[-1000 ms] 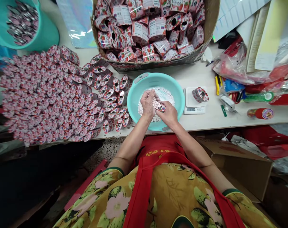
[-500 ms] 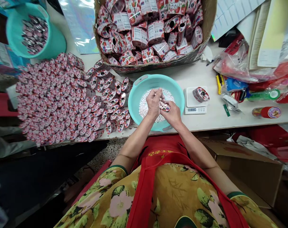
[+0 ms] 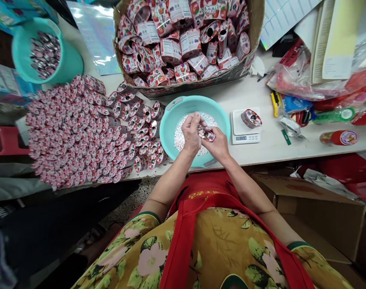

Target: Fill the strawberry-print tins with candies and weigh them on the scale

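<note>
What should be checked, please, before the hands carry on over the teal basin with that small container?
1. Small container gripped in right hand: ok.
2. Left hand at the container's mouth, over the teal basin: ok.
3. White tablets left in the basin: ok.
4. Container's fill level: cannot tell, fingers hide it.
5. Scale free: not ok, another container sits on it.
6. Scale reading: cannot tell, too small.
</note>
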Demonstrator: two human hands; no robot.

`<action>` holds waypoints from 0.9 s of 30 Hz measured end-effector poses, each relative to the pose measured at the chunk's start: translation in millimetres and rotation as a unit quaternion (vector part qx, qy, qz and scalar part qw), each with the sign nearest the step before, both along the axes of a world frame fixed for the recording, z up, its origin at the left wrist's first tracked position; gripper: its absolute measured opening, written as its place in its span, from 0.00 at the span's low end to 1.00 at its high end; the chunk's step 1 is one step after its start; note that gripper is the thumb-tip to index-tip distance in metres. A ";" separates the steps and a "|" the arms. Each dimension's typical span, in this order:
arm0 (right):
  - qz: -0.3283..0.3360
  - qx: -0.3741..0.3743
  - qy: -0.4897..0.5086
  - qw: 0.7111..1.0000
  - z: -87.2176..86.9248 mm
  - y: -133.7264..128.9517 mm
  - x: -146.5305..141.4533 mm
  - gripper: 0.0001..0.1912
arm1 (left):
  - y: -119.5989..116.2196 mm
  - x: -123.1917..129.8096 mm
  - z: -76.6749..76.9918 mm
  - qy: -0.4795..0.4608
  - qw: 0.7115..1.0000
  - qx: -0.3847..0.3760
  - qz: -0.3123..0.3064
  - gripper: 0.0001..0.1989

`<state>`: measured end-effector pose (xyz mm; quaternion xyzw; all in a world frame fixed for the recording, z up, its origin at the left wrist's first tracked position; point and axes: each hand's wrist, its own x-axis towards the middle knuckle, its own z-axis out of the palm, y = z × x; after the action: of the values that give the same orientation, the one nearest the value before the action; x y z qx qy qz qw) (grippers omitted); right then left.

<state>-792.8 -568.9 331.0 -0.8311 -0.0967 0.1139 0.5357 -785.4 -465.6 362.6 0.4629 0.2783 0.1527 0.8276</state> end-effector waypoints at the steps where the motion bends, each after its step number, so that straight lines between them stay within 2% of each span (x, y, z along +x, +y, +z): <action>1: 0.000 0.007 -0.002 1.000 1.0 -0.2 -0.1 0.17 | -0.2 -1.3 3.4 -0.003 1.000 0.003 -0.004 0.21; 7: 0.012 0.047 -0.003 0.999 7.3 2.1 -0.7 0.18 | 2.6 -5.7 17.1 -0.007 0.999 0.038 -0.007 0.20; 12: 0.013 0.066 0.005 0.998 2.3 0.7 1.0 0.19 | -2.6 -4.6 8.7 0.022 0.997 0.078 0.020 0.21; 17: 0.037 0.045 -0.001 0.998 -2.7 -6.7 3.4 0.16 | -7.1 1.5 2.7 0.037 0.997 0.060 -0.015 0.21; 22: 0.035 0.048 -0.010 0.998 -0.7 -14.3 7.0 0.18 | -1.7 8.0 0.9 0.045 0.995 0.092 0.020 0.21; 25: 0.038 0.048 -0.018 0.998 -3.4 -11.2 8.5 0.15 | -7.4 6.9 -0.8 0.064 0.989 0.124 -0.043 0.20; 27: 0.025 0.044 -0.007 0.999 -5.7 -9.8 8.3 0.13 | -10.1 5.5 -0.9 0.066 0.988 0.107 -0.093 0.20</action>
<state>-784.5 -578.7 325.4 -0.8046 -0.1257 0.1172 0.5684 -779.9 -475.7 361.7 0.5815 0.2702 0.0730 0.7639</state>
